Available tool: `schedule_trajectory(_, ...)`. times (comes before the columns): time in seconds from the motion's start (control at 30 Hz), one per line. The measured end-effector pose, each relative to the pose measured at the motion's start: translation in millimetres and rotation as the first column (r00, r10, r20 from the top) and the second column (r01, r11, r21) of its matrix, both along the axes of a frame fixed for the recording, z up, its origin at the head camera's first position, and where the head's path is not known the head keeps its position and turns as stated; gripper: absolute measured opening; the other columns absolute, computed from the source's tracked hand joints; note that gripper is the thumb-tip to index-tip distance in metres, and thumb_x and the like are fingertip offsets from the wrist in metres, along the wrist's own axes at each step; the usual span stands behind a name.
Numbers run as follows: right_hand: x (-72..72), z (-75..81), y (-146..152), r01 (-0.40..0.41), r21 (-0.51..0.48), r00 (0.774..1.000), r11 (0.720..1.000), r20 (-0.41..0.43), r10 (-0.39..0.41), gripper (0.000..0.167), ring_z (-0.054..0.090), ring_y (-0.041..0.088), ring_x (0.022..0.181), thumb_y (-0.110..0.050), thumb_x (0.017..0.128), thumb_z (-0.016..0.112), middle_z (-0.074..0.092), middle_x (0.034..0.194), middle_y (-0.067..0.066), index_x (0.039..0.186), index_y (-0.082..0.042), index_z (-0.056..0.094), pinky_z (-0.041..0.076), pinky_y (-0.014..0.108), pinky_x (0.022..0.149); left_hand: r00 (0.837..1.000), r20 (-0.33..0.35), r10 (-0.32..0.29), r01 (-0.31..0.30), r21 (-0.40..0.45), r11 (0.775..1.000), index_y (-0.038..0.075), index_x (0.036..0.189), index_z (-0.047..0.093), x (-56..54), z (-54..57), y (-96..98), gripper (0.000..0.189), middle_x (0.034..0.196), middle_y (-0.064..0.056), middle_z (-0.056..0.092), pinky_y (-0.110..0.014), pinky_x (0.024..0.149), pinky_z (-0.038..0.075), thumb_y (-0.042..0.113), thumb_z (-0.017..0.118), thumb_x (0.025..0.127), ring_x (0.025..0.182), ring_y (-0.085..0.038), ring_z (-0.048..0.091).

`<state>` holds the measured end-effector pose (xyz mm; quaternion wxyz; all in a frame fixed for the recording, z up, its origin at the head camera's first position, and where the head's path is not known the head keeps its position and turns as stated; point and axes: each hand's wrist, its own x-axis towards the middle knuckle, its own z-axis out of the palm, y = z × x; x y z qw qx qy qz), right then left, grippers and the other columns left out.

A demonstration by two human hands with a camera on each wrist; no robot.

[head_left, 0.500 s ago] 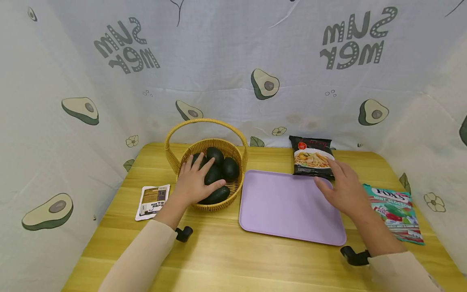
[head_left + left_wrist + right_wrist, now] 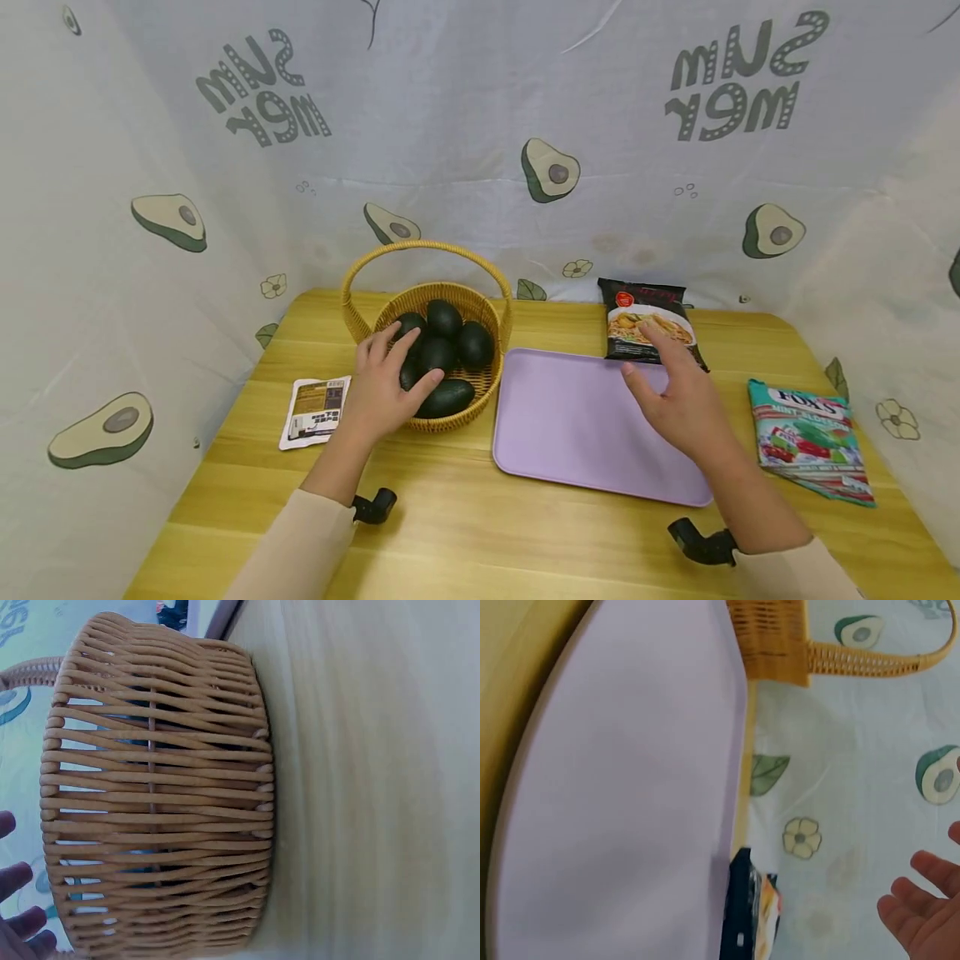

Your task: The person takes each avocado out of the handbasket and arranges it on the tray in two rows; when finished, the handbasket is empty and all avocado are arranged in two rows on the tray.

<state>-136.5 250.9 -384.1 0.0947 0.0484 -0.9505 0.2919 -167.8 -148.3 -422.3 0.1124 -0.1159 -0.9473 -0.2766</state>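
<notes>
A yellow woven basket with an arched handle holds several dark green avocados. My left hand, fingers spread, hovers over the basket's near-left side and grips nothing. In the left wrist view, its fingertips show beyond the basket's woven side. Over the right part of a lilac tray is my right hand, with thumb and fingers apart and nothing held. Its fingers partly cover a black noodle packet behind the tray. The right wrist view shows those fingers relaxed in the air.
A teal candy bag lies right of the tray. Left of the basket is a small white-edged packet. All of it is on a wooden table, backed by a white cloth with avocado prints.
My left hand has drawn back slightly toward me from over the avocados. My right hand has shifted left, away from the candy bag, uncovering more of that bag.
</notes>
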Motion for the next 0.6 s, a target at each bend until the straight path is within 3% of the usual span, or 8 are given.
schedule_trajectory(0.1,3.7,-3.2,-10.0,-0.011,-0.032,1.0,0.999,-0.023,0.01,0.067,0.041,0.051,0.141,-0.039,0.103,0.058,0.038,0.161,0.022,0.159,-0.012,0.034,0.037,0.072,0.106,0.998,-0.031,0.051,-0.048,0.098,0.994,0.02,0.153,0.047,7.2,-4.4,-3.7,0.073,0.161,-0.014,0.032,-0.067,0.104,0.04,0.058,0.064,0.093,0.143,-0.041,0.027)
schedule_trajectory(0.23,8.1,-8.6,-20.4,-0.048,-0.104,0.996,0.993,-0.076,0.04,0.062,0.05,0.048,0.134,-0.031,0.103,0.061,0.044,0.156,0.022,0.156,-0.01,0.039,0.044,0.066,0.104,0.99,-0.072,0.12,-0.101,0.222,0.97,0.016,0.147,0.052,14.6,-13.9,-6.5,0.067,0.152,-0.018,0.035,-0.063,0.102,0.039,0.048,0.071,0.091,0.137,-0.041,0.028)
schedule_trajectory(0.43,11.7,-17.7,-37.0,-0.104,-0.198,0.99,0.975,-0.116,0.082,0.059,0.048,0.039,0.14,-0.024,0.102,0.063,0.048,0.154,0.018,0.154,-0.008,0.042,0.043,0.056,0.108,0.977,-0.055,0.206,-0.169,0.391,0.905,0.014,0.143,0.053,20.1,-30.0,-9.5,0.061,0.146,-0.019,0.029,-0.058,0.102,0.034,0.04,0.074,0.091,0.131,-0.036,0.027)
schedule_trajectory(0.6,13.1,-24.1,-52.3,-0.139,-0.267,0.987,0.954,-0.121,0.109,0.057,0.046,0.036,0.142,-0.021,0.102,0.063,0.049,0.154,0.018,0.154,-0.007,0.043,0.042,0.053,0.109,0.976,-0.008,0.219,-0.186,0.5,0.846,0.011,0.146,0.05,17.4,-41.8,-11.2,0.061,0.155,-0.021,0.02,-0.065,0.11,0.029,0.035,0.072,0.094,0.141,-0.04,0.022)
